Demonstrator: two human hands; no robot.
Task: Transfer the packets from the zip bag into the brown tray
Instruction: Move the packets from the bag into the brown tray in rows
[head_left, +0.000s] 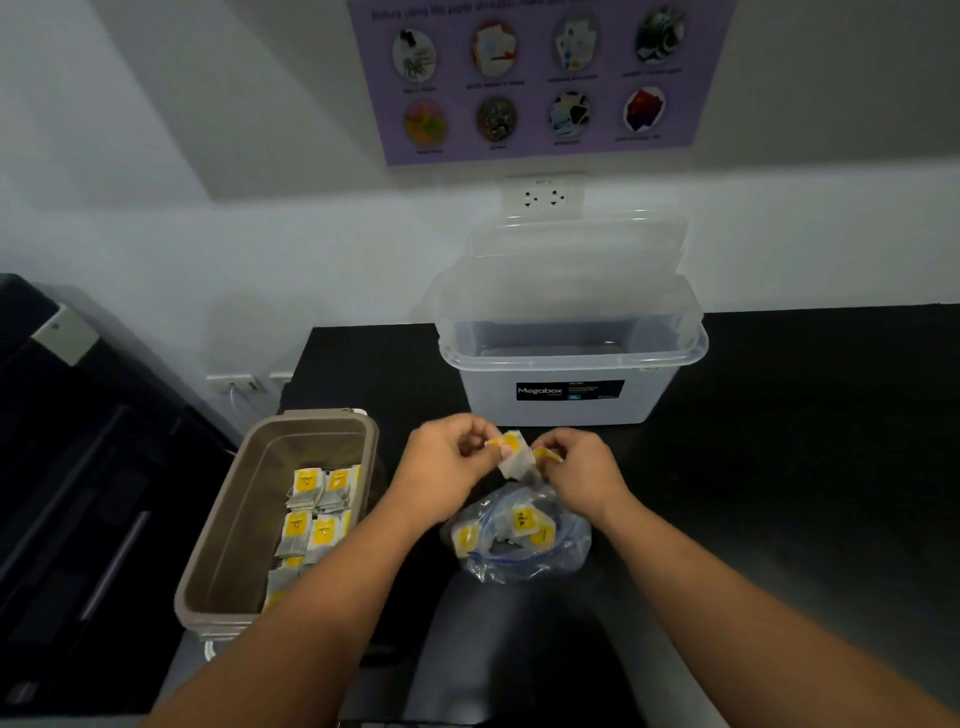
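A clear zip bag (519, 540) with a blue seal lies on the black counter, holding a few yellow-and-white tea packets. Just above it, my left hand (447, 457) and my right hand (576, 467) meet and pinch small tea packets (511, 454) between their fingertips. The left hand grips one with a yellow label; the right hand holds another at its yellow end. The brown tray (218, 525) stands to the left of the bag, with several packets (311, 514) laid in rows along its right side.
A clear Megabox storage box (566, 374) with its lid propped behind stands beyond my hands on the black counter (805, 441). A dark machine (78, 493) sits left of the tray. A wall socket (543, 196) and a purple poster are on the wall.
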